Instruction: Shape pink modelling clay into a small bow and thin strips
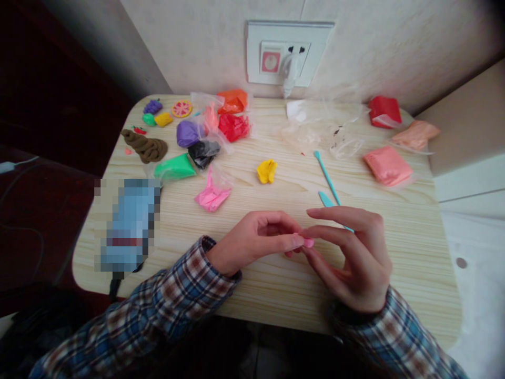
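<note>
A small piece of pink modelling clay (309, 242) is pinched between my two hands above the front of the table. My left hand (262, 239) grips it between thumb and curled fingers, hiding part of it. From the other side, my right hand (357, 252) pinches the same piece with thumb and a finger, its index finger stretched out above. Beyond my right hand lie a turquoise modelling stick (326, 176) and a turquoise clay knife (325, 199), partly covered by that hand. A lump of yellow clay (267, 171) sits farther back on the wood.
Bagged clay lies around: pink (213, 195), green (175, 167), black (204, 152), purple (188, 133), red (233, 127). Finished clay shapes, including a brown coil (149, 149), stand back left. A blurred-out device (132, 223) lies left. More packets (387, 165) sit right, near clear wrappers (321, 134).
</note>
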`<state>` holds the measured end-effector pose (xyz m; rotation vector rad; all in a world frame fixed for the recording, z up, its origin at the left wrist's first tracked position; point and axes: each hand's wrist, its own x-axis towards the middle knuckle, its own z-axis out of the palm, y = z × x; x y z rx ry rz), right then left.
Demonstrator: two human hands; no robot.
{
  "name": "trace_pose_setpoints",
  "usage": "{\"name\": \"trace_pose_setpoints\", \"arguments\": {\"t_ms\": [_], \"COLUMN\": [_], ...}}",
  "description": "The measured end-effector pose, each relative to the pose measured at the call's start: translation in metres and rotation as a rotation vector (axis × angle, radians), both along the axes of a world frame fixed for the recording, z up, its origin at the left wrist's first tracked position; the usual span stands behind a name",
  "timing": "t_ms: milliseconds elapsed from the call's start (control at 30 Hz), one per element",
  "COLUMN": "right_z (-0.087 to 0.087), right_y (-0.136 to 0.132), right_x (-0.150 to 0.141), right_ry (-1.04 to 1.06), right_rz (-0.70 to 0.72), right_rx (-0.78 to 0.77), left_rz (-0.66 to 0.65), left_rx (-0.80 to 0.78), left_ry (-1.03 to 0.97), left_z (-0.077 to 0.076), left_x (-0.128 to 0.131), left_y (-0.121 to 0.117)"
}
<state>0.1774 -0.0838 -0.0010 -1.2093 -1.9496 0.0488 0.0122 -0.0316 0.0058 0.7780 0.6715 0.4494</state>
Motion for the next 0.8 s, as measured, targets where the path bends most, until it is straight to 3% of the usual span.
{"name": "trace_pose_setpoints", "arguments": {"t_ms": [800], "right_z": [0.0007], "right_y": [-0.0006], "right_x": [-0.0005], "right_ry": [-0.011], "right_rz": [-0.011], "right_rx": [-0.023], "left_rz": [0.002], "left_rx": [-0.017], "left_ry": [0.016], "left_z": [-0.0016], "left_x": [0.0006], "left_y": [0.0003]}}
